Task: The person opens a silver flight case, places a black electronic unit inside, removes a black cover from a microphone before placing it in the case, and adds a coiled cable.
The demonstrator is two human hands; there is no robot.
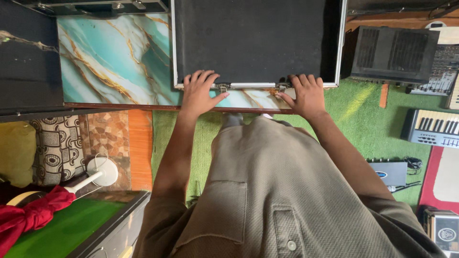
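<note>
Grey-brown button shirt (pixel 272 191) fills lower frame. Left hand (pixel 200 93) and right hand (pixel 307 94) flat, fingers spread, pressing near edge of black aluminium-framed flight case (pixel 258 38) at top centre. Sits on teal marble-pattern tabletop (pixel 114 57).

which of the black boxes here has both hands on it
The flat black case with the metal rim on the marbled table: left hand and right hand press its near edge.

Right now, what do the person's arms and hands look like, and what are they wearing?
Both forearms are bare. The left hand and right hand wear no gloves, and no rings or watch show. Short sleeves of a grey-brown textured shirt cover the upper arms; the shirt has a chest pocket and buttons.
</note>
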